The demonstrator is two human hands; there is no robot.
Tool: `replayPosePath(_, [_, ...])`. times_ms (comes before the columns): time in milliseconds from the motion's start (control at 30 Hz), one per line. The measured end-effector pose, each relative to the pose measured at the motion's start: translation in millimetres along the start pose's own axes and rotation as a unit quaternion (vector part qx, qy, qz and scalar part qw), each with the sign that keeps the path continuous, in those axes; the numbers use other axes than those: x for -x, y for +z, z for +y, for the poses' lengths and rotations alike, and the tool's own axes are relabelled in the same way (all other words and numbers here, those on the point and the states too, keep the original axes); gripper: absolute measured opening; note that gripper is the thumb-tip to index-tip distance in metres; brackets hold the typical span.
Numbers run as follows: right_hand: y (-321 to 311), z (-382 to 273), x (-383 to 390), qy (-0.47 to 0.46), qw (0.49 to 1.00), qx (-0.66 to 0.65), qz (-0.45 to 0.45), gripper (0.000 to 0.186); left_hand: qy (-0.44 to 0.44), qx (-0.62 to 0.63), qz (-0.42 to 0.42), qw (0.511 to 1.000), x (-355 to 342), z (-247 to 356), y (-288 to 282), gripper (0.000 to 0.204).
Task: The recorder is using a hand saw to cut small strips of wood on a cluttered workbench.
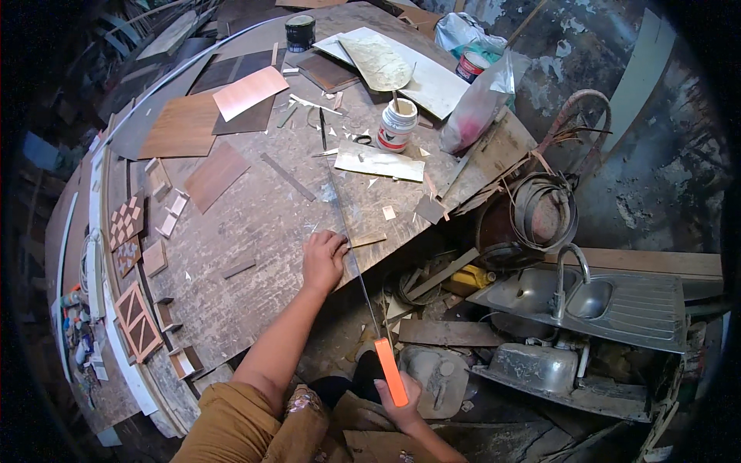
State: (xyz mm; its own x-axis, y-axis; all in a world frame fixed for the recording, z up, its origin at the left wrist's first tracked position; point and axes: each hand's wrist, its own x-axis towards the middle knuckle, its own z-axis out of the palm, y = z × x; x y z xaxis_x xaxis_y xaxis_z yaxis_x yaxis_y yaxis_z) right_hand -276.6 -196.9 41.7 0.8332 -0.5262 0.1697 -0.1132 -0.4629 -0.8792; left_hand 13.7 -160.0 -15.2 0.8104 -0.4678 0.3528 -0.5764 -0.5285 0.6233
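My right hand (404,406), low in the view, is closed round the orange handle of a handsaw (391,372). The saw's long thin blade runs up and away over the table edge. It crosses a narrow wooden strip (369,241) close to my left hand (321,259). My left hand presses the strip down at the table's edge, its fingers curled on the strip's left end. The strip's other end points right. Whether the teeth have cut into the wood cannot be made out.
On the worn wooden table (239,177) lie veneer sheets (181,127), a white glue jar (397,127), scissors (362,140) and offcuts. Small wooden pieces (139,320) line the left side. Right of the table are a metal sink (532,289) and a yellow container (468,279).
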Motion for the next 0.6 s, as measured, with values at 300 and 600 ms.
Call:
replayPosePath(300, [-11, 2, 16, 0.021, 1.000, -0.019, 0.013, 0.027, -0.020, -0.017, -0.017, 1.000, 0, -4, 0, 0.014])
replayPosePath(600, [44, 21, -85, 0.033, 0.993, -0.104, 0.048, 0.023, 0.004, 0.004, -0.015, 1.000, -1, -1, 1, 0.014])
